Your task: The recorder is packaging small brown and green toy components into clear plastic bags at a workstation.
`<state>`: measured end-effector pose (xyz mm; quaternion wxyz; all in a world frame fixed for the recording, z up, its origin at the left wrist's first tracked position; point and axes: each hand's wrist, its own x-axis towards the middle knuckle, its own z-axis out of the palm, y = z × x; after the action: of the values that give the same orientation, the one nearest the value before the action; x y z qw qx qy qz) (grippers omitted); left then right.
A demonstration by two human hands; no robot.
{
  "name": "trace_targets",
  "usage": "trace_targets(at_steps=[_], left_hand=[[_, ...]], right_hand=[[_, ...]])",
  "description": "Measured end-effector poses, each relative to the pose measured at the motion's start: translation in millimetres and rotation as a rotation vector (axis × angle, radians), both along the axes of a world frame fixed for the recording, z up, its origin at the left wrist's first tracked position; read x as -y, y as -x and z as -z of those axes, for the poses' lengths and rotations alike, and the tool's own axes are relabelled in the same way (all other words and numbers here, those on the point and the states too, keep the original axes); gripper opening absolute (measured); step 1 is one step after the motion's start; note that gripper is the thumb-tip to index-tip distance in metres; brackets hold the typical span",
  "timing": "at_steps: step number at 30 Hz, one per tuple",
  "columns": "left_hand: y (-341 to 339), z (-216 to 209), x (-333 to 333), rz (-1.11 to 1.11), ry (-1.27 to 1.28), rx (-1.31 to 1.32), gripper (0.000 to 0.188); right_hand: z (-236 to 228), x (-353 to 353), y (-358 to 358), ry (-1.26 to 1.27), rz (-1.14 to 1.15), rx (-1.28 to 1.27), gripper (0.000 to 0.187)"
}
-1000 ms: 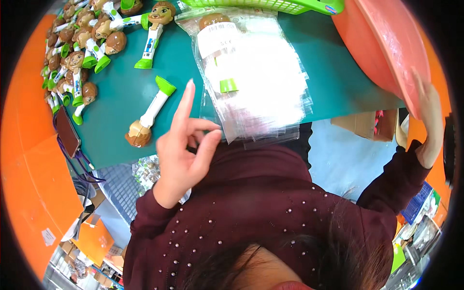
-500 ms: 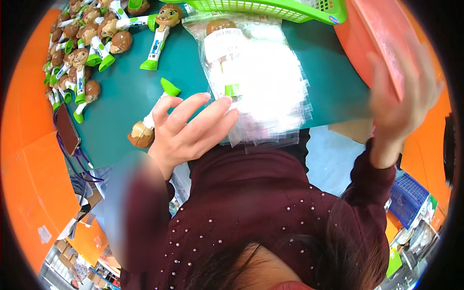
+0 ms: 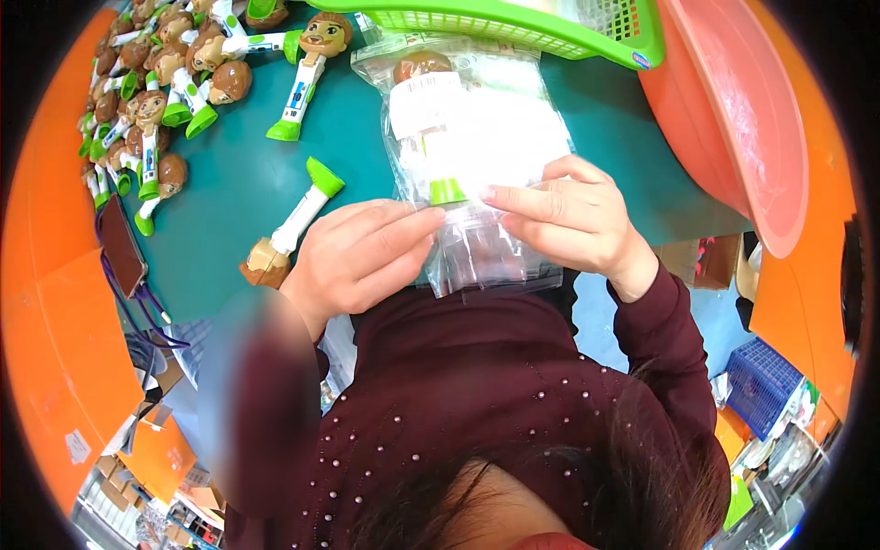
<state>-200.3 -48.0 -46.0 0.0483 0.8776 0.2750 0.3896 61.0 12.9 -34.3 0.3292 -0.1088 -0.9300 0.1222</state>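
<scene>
A clear plastic bag point(image 3: 495, 257) lies at the table's near edge, its middle washed out by glare. Inside it is a toy figure with a brown head point(image 3: 422, 66) and a green foot point(image 3: 447, 191); a white label partly covers it. My left hand point(image 3: 362, 257) pinches the bag's left side just below the green foot. From the other side, my right hand point(image 3: 582, 220) grips the plastic, thumb and fingers close together. Beside my left hand lies a loose toy figure point(image 3: 298, 220), white with a green foot. Another figure point(image 3: 307, 78) lies farther back.
Many similar figures point(image 3: 151, 119) are heaped at the far left of the green table point(image 3: 225, 170). A green basket point(image 3: 513, 20) stands at the back, with a pink basin point(image 3: 724, 110) to its right. A dark flat device point(image 3: 122, 246) with a purple cord lies at the left edge.
My right hand has come from beside the pink basin to the bag and taken hold of it. My left fingers, spread before, have closed on the bag's left side.
</scene>
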Motion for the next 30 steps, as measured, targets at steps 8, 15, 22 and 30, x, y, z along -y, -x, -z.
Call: trace_targets(at_steps=[8,15,22,30], left_hand=[[6.3,0.1,-3.8,0.031,0.076,0.223,0.017],[-5.1,-1.3,4.7,-0.085,0.226,0.221,0.024],[-11.3,3.7,0.4,0.064,0.133,0.183,0.014],[-26.8,12.7,30.1,-0.014,0.337,0.348,0.023]], right_hand=[[5.9,-0.1,9.7,0.241,-0.078,-0.148,0.019],[6.6,4.7,16.3,0.315,0.086,-0.144,0.019],[7.2,12.7,5.7,0.322,0.063,-0.08,0.016],[10.3,46.1,-3.2,0.656,0.178,-0.208,0.017]])
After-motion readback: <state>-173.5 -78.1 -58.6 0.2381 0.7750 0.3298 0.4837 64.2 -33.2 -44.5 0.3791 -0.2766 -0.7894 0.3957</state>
